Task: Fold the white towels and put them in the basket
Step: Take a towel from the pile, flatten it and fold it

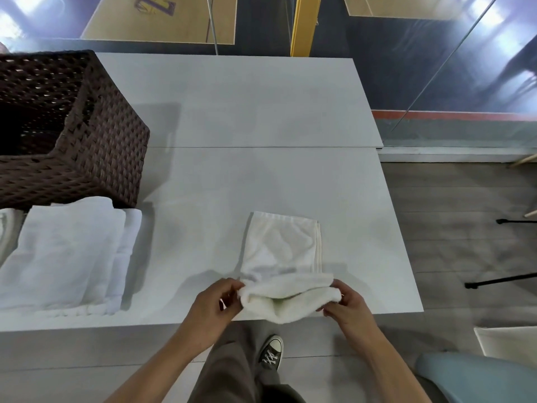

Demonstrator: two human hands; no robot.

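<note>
**Towel half-folded at the table's near edge**

White tabletop (261,112) fills the middle of the frame, made of two panels that meet at a seam running left to right across the centre. Beyond its far edge, at the top of the frame, lie a dark glossy floor and a yellow post (303,24).

At lower centre a white towel (282,248) lies on the table as a narrow folded strip, its near end lifted and curled back over itself into a roll. The left hand (215,303) pinches the left end of that roll, fingers curled round the cloth. The right hand (347,303) holds the right end the same way, thumb and fingers clamped on the fabric. Both hands sit right at the near table edge.

A dark brown woven basket (96,146) stands at the upper left of the frame, well apart from the held towel. Just in front of it, at the left edge, rests a stack of white towels (66,251).

Below the table, grey trousers and a dark sneaker (271,351) show at bottom centre.
</note>
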